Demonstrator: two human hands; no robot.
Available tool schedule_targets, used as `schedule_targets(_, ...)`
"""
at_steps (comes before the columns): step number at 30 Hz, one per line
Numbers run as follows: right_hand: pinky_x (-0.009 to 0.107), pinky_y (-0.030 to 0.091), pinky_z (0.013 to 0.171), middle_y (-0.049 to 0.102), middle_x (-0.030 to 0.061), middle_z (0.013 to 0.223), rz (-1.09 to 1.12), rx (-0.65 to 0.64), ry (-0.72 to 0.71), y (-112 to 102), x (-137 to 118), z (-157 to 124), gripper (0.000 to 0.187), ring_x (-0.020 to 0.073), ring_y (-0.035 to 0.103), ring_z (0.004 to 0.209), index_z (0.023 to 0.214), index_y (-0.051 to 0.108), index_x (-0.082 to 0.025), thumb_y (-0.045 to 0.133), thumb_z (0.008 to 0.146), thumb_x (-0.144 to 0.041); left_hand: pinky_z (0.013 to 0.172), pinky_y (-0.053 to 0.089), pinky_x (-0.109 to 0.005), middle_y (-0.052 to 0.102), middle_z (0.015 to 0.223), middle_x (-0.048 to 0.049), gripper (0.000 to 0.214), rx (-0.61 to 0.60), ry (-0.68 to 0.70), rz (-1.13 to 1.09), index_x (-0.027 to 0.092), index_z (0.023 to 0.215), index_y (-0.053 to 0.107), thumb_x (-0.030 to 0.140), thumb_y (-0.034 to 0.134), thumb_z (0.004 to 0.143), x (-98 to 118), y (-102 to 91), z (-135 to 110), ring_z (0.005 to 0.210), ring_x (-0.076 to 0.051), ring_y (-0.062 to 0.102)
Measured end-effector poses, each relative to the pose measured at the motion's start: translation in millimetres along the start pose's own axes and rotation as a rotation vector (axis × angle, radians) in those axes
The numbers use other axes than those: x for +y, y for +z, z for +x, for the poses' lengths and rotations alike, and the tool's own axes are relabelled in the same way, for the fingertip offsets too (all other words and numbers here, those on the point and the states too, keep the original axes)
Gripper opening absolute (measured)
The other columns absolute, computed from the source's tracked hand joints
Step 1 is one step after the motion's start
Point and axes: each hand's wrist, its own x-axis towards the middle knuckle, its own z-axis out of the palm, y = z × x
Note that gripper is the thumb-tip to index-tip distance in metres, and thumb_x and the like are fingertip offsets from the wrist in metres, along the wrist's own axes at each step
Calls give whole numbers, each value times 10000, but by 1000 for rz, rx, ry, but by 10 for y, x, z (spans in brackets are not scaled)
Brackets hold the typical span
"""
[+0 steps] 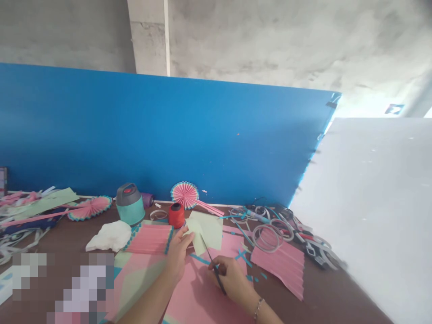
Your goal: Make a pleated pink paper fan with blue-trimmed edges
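Pink paper (202, 300) lies nearest. Left hand (178, 252) pinches green paper (198, 245) in a narrow grip, right hand (234, 279) holds scissors (220, 282); slow snips should keep edges clean

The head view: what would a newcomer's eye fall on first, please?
Probably first the wide blue panel, which stretches behind the table. Next, in front of it, come the right hand with dark scissors and the left hand holding pale green paper. A round pink fan also stands out, at the panel's foot.
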Motion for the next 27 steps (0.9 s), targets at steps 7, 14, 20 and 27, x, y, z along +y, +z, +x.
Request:
schedule_targets(7,181,270,369,388,-81,420,96,-21,2,6,85,54,245,69,344,376,752,639,-149,636,643,-368,597,496,-264,693,809,-61,525,-79,-8,11,157,1056,558,412,716,625,35,34,-40,716,-197,664)
schedule_targets(14,185,275,375,423,-71,427,174,-55,-5,9,158,87,335,73,367,376,782,638,-139,658,631,-437,566,489,-269,667,660,-24,611,-28,-29,40,137,1073,579,401,754,550,68,63,-54,606,-187,645)
schedule_targets(20,179,292,389,450,-64,457,186,-76,-7,12,199,105,324,71,380,399,787,642,-147,668,634,-432,543,480,-272,630,581,10,597,-83,-31,76,149,1066,575,394,746,549,54,58,-39,549,-182,625)
schedule_targets(27,171,283,383,446,-69,462,255,-93,-12,9,141,92,333,58,374,391,751,633,-138,693,627,-441,535,482,-266,620,584,11,491,-162,-2,108,164,1001,558,404,709,601,16,59,-33,565,-181,620)
